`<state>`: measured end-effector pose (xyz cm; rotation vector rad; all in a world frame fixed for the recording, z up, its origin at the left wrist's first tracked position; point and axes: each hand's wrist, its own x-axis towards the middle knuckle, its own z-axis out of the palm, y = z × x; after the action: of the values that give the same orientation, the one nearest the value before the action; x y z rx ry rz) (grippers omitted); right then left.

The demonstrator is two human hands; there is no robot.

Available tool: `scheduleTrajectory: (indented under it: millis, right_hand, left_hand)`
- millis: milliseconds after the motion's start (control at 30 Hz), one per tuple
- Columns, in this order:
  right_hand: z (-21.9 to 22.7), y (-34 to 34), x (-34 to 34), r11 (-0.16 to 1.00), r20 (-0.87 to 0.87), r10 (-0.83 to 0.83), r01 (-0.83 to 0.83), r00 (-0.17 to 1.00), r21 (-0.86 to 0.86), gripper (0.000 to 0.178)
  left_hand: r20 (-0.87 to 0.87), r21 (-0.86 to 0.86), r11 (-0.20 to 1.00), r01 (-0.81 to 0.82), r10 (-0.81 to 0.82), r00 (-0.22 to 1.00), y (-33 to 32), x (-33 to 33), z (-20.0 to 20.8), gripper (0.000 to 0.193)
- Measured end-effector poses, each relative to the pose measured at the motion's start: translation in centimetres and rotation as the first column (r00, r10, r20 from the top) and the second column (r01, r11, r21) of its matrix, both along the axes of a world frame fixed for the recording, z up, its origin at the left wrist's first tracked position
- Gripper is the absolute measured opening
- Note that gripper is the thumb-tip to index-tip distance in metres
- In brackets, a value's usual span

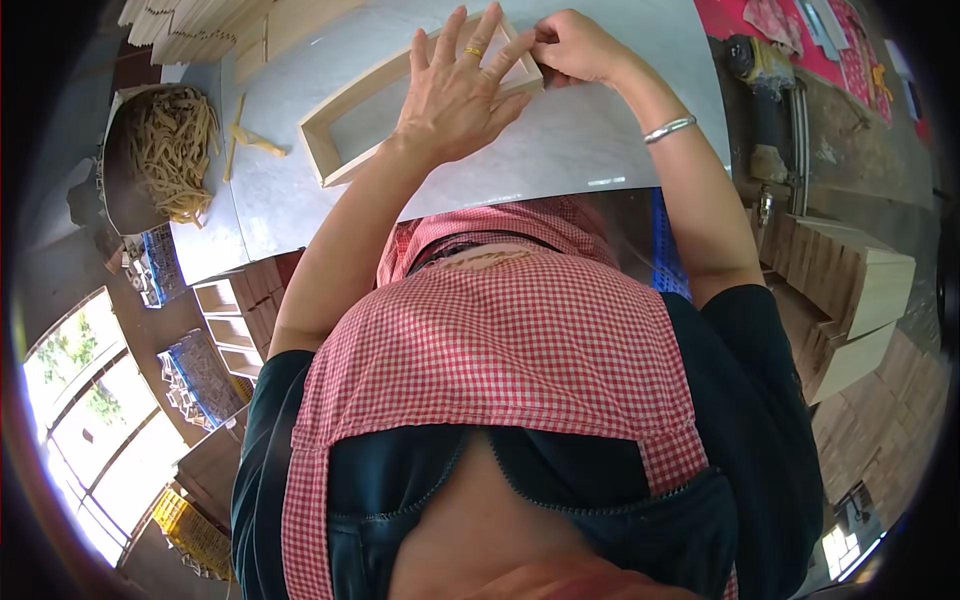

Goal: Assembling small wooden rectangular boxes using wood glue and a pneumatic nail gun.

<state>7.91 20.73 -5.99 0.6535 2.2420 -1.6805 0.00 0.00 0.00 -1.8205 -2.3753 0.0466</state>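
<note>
A light wooden rectangular frame [330,150] lies on the pale grey table top [560,150]. My left hand [455,85] rests flat on the frame's right end, fingers spread, a ring on one finger. My right hand [575,45] pinches at the frame's far right corner, fingers closed on the wood or on something small there; what is under the fingertips is hidden. A silver bangle [670,128] sits on my right wrist.
A metal bowl of thin wooden sticks [165,150] stands at the table's left, with loose sticks [250,140] beside the frame. Stacked wooden planks [200,25] lie at the far left. Wooden boxes [850,290] are piled at right, more frames [235,320] lower left.
</note>
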Motion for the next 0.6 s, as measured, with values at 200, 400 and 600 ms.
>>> scheduleTrajectory:
  millis: [200, 400, 600]
  right_hand:
    - [2.9, -1.4, 4.1, 0.970, -0.228, 0.029, 0.027, 0.973, 0.240, 0.013]
    - [2.9, -3.2, 6.6, 0.964, -0.363, -0.057, 0.146, 0.930, 0.222, 0.007]
    - [1.5, -6.0, 7.0, 0.760, -0.471, 0.018, 0.294, 0.882, 0.579, 0.006]
  left_hand:
    - [0.027, 0.025, 1.000, 0.011, -0.012, 1.000, 0.8, -0.2, -0.1, 0.077]
    - [0.101, -0.018, 0.999, 0.036, -0.034, 0.994, 0.9, -0.4, -0.4, 0.073]
    - [0.104, 0.005, 0.999, 0.044, -0.044, 0.994, 0.7, -0.2, -0.5, 0.070]
